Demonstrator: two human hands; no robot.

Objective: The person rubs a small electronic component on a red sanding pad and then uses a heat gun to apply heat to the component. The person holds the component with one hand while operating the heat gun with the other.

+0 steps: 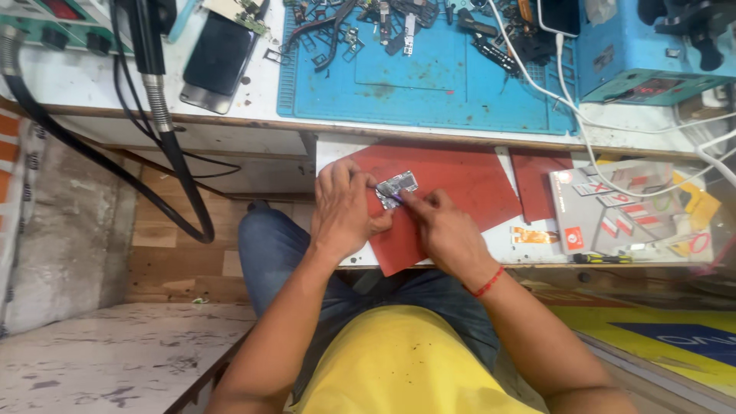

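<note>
- Left hand (343,205) is pinching the small metal circuit part (397,188) at its left edge, fingers closed on it.
- Right hand (443,230) is curled shut around a thin tool, tip touching the part; tool mostly hidden.
- Part is lying over the red mat (460,180) on the pull-out worktop (529,249).
- Blue mat (437,77) with loose parts is sitting well above.

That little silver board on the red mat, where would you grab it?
By its short left edge, coming from the left, as the left hand does. The board lies flat and thin on the red mat, and the right hand works its near side.
</note>
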